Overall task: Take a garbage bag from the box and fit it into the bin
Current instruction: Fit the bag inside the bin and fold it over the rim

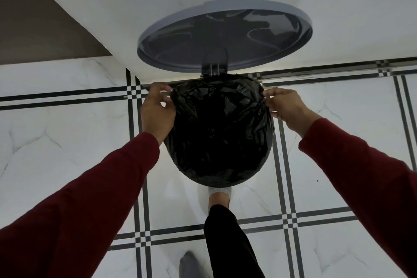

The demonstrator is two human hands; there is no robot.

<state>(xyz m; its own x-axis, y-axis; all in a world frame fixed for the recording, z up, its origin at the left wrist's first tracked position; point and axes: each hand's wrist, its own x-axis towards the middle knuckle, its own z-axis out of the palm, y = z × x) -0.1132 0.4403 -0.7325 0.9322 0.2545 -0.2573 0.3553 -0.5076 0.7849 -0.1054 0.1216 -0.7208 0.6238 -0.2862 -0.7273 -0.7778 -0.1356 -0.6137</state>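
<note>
Head view: I am looking down at a pedal bin, its round lid [225,36] standing open against the wall.
Bag: the black garbage bag [220,128] is sitting in the bin, covering its mouth; the bin body is hidden.
Left hand [156,110]: pinching the bag's left edge.
Right hand [285,106]: pinching the right edge.
Doing it well: I judge both edges need pulling down evenly over the rim.
Foot [220,196]: seemingly pressing the pedal.
Count: one bag, one lid, two hands; no box showing.
</note>
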